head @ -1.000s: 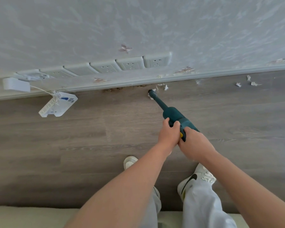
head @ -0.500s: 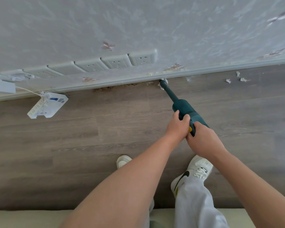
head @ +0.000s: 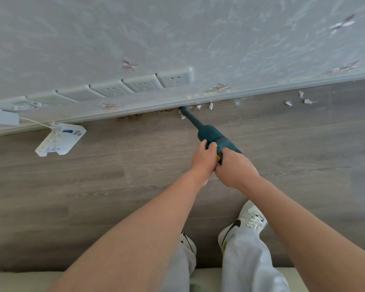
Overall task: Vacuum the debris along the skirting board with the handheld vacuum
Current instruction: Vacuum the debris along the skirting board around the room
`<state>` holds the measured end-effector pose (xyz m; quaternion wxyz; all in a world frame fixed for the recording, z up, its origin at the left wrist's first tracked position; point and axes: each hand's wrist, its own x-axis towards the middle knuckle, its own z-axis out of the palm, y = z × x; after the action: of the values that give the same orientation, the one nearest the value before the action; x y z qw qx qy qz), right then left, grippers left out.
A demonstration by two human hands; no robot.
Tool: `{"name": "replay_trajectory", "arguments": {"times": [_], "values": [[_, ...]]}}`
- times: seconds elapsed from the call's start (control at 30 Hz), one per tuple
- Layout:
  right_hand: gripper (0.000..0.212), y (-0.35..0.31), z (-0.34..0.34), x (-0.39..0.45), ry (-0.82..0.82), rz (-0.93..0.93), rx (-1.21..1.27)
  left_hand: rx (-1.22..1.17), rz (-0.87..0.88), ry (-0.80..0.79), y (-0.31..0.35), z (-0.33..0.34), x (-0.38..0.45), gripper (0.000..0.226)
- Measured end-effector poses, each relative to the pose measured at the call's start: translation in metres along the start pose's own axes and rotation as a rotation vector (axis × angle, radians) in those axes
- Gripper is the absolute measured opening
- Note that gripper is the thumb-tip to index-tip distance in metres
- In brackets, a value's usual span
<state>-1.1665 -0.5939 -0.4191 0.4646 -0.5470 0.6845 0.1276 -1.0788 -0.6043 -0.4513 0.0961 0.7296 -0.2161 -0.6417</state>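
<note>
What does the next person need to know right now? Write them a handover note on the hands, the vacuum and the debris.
Left hand and right hand: both grip the teal handheld vacuum, left ahead of right.
Nozzle tip is down at the foot of the skirting board, below the wall sockets.
Done: cannot tell from this view how much has been picked up.
Left: a white scrap beside the nozzle, scraps just to its right, more farther right on the floor, and brown crumbs along the board to the left.
</note>
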Motion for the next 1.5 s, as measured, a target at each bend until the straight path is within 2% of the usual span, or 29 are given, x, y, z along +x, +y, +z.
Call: {"name": "replay_trajectory", "arguments": {"times": [0.13,0.2,0.3,0.43,0.63,0.83,1.03,1.17,1.33,1.5], "values": [[0.011,0.022,-0.004,-0.014,0.053,0.069,0.022,0.047,0.002,-0.107,0.004,0.023,-0.006,0.058],[0.011,0.029,-0.008,-0.018,0.070,0.084,0.027,0.047,0.017,-0.110,0.000,0.033,-0.006,0.062],[0.012,0.032,-0.013,-0.029,0.060,0.077,0.030,0.021,0.047,-0.054,-0.004,0.038,-0.015,0.065],[0.016,0.021,-0.020,-0.050,0.013,-0.006,0.032,-0.059,0.082,0.073,-0.008,0.025,-0.039,0.054],[0.015,-0.012,-0.028,-0.055,0.039,-0.097,0.055,-0.120,0.071,0.170,0.005,-0.007,-0.043,0.053],[0.023,0.002,-0.046,-0.049,0.092,-0.023,-0.025,-0.025,0.047,0.104,0.032,0.011,-0.043,0.048],[0.025,0.042,-0.057,-0.070,0.141,0.053,0.002,-0.006,0.065,-0.033,0.029,0.056,-0.055,0.062],[0.026,0.045,-0.064,-0.076,0.105,0.032,0.011,-0.025,0.092,0.018,0.027,0.061,-0.060,0.056],[0.025,0.024,-0.060,-0.063,0.051,-0.080,0.042,-0.136,0.064,0.090,0.023,0.037,-0.053,0.075],[0.029,0.017,-0.057,-0.048,0.008,-0.077,0.107,-0.167,0.020,0.066,0.022,0.021,-0.039,0.071]]}}
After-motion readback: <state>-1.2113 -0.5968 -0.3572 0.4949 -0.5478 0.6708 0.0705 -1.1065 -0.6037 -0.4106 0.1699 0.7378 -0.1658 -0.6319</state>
